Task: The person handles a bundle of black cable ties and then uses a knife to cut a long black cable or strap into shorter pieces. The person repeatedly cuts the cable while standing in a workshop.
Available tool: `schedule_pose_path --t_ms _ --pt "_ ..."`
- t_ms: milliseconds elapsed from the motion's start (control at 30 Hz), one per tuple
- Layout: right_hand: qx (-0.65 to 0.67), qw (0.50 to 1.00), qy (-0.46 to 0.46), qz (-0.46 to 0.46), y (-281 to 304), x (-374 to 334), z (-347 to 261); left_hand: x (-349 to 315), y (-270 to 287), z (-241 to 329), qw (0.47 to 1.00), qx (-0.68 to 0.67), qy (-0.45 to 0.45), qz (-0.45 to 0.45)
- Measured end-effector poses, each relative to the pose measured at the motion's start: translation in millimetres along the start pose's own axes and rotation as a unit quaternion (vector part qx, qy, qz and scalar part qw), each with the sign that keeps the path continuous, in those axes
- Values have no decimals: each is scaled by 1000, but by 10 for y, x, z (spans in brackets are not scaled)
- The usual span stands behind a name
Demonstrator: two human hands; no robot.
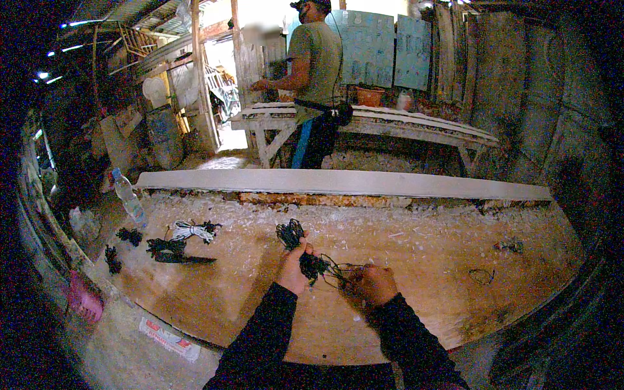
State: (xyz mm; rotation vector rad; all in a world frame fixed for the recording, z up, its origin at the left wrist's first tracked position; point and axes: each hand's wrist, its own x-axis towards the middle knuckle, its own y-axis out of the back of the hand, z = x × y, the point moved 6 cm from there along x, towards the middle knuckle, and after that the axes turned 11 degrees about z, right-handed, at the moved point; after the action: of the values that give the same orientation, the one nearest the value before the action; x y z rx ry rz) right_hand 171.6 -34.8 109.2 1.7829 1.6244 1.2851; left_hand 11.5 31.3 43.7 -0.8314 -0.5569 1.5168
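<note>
My left hand is closed round a bundle of black cord above the middle of the wooden table. Looped coils stick out past its thumb, and a tangled part hangs on the near right side. Loose strands run from the bundle across to my right hand, whose fingers are pinched on them. Left of my hands lie a white cord bundle and a black cord bundle, with a dark flat strip beside them. Smaller black bundles rest nearer the left edge.
Pale scraps litter the wooden tabletop, which has a raised white board along its far edge. A clear plastic bottle is at the left. A thin cord loop lies right. Beyond, a person stands at another bench.
</note>
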Motion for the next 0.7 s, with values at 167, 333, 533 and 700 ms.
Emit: schedule_pose_path --t_ms 167,333,533,700 --pt "3 998 48 29 61 -60 -196 0 -5 23 1000 -13 1 6" --pt "-4 998 57 27 67 -52 -238 24 3 32 999 -38 -17 2" --pt "-20 995 69 67 88 -62 -212 61 19 40 999 -42 -28 -15" --pt "-54 996 63 42 73 -37 -145 61 29 12 999 -35 -16 2"
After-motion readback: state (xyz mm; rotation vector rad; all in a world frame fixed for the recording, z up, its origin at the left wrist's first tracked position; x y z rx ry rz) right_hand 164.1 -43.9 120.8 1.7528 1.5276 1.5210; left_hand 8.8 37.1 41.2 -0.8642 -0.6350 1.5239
